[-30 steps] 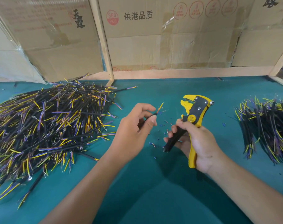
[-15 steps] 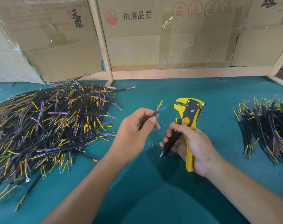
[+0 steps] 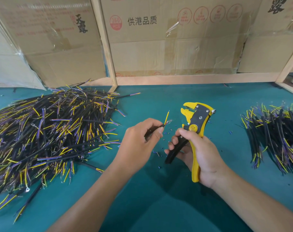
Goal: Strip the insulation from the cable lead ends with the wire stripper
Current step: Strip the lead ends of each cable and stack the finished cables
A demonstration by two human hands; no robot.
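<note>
I take the big heap of cables (image 3: pixel 46 134) first: it covers the left side of the desk (image 3: pixel 159 198), a tangle of black sheaths with yellow and purple leads, and I judge it light but prone to snag, so one cable is best drawn out by its sheath. A smaller pile (image 3: pixel 276 136) lies at the right edge, cut off by the frame, and I cannot tell whether its ends are bare.

The wire stripper (image 3: pixel 196 131) stands upright near the middle of the desk in the right hand (image 3: pixel 199 156), whose fingers are wrapped round the spread handles; its jaws look parted with nothing in them. It seems rigid and a little top-heavy, best held low on the handles.

The left hand (image 3: pixel 139 143) pinches one cable (image 3: pixel 162 126) between thumb and forefinger just behind the leads, with most of the sheath hidden in the palm. The yellow lead (image 3: pixel 167 117) points up, just left of the stripper head and not touching it (thin, bendy, easily kinked, I would guess). A pale glint beside it is too small to identify.

Bits of cut insulation (image 3: pixel 156 153) dot the cloth between the hands.
</note>
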